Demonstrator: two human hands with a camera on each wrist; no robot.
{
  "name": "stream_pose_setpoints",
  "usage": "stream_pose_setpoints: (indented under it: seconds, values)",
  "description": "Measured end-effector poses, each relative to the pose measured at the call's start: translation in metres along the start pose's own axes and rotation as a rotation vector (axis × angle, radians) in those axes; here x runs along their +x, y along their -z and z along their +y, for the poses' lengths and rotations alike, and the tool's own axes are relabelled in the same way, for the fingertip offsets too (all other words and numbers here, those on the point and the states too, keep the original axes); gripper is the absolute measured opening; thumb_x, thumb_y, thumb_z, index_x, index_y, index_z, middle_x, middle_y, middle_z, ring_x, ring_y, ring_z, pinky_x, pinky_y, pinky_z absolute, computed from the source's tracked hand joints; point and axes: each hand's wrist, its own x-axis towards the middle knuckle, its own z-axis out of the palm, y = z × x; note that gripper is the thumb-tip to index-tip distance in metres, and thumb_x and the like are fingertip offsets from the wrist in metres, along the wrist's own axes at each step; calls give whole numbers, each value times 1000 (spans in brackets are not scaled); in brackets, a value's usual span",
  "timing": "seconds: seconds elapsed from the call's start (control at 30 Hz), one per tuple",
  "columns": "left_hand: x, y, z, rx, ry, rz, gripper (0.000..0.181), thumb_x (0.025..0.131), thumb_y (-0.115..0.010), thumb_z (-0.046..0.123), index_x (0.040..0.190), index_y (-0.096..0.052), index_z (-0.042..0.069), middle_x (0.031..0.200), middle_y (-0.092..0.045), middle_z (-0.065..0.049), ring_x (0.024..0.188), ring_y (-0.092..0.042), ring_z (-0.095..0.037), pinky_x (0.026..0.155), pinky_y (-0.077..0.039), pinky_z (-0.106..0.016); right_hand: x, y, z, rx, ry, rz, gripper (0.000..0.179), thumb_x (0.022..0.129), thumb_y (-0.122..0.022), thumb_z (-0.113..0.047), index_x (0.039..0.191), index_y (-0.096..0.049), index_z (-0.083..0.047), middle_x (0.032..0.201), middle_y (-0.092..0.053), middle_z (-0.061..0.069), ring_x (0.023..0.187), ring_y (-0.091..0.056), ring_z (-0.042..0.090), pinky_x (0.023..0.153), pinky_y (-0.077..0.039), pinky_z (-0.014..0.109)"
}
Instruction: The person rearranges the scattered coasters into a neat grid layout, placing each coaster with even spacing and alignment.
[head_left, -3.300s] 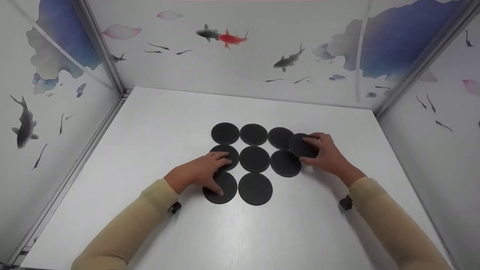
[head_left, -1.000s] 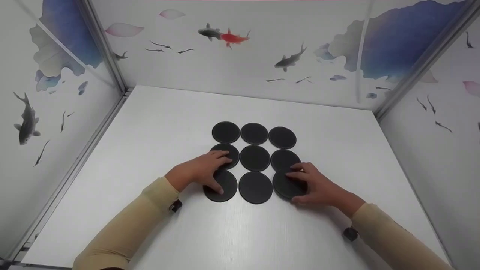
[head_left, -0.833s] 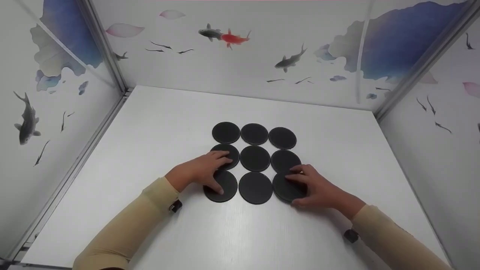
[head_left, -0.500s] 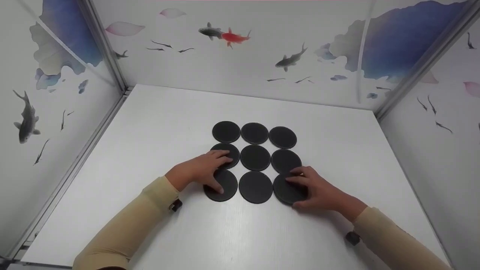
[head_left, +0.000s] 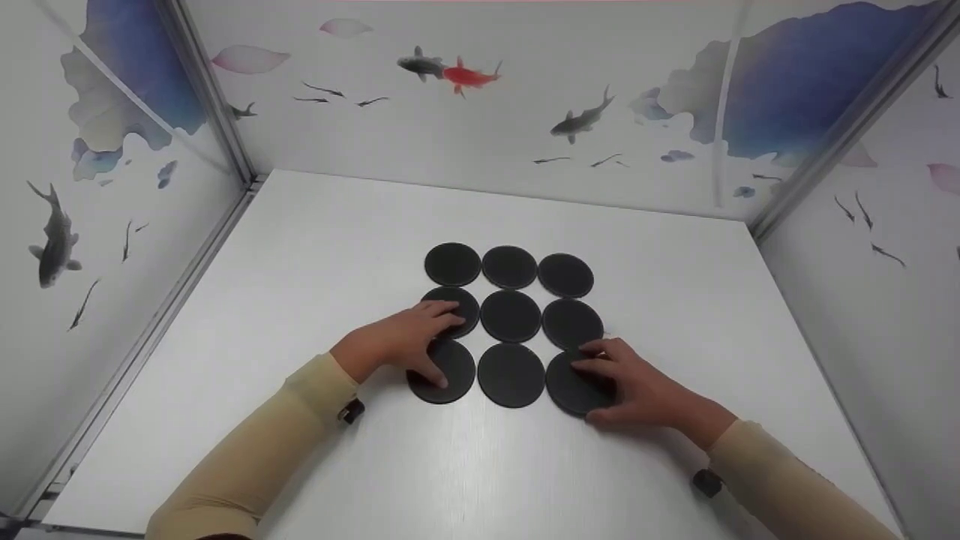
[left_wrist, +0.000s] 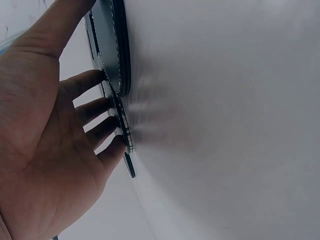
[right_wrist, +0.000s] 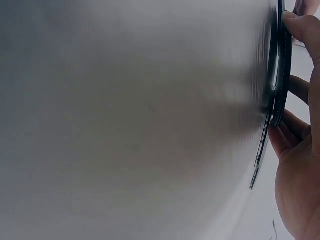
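Round black coasters with pale edge stitching lie in three rows of three. My right hand [head_left: 637, 386] holds the front right coaster [head_left: 562, 382] by its rim, thumb at the near edge and fingertips on its far side. In the right wrist view this held coaster [right_wrist: 285, 70] shows edge-on. My left hand [head_left: 401, 341] spans two coasters with fingers spread: its thumb is on the front left coaster [head_left: 459, 364], its other fingertips on the middle left coaster [head_left: 471, 306]. The left wrist view shows the stitched rim of a coaster [left_wrist: 107, 40] beside the thumb.
The coasters lie on a white table [head_left: 337, 247]. The front middle coaster [head_left: 511, 375] sits just left of the held one, and the middle right coaster [head_left: 571, 322] just behind it. Printed panels with fish [head_left: 469, 76] enclose the back and both sides.
My right hand has brought its coaster from the right end of the back rows to the front right corner, lately edging it nearer to me. The left hand has stayed put.
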Motion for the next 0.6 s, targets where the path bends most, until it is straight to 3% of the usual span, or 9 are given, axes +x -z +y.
stream_pose_setpoints:
  seconds: [0.6]
  values:
    - [-1, 1, 1, -2, 11, -3, 109, 84, -95, 54, 172, -42, 18, 182, -23, -8, 169, -19, -32, 130, -34, -50, 2, 4, -10, -49, -49, -80, 76, 87, -97, -39, 154, -66, -22, 165, -47, 9, 149, -45, 31, 115, -49, 52]
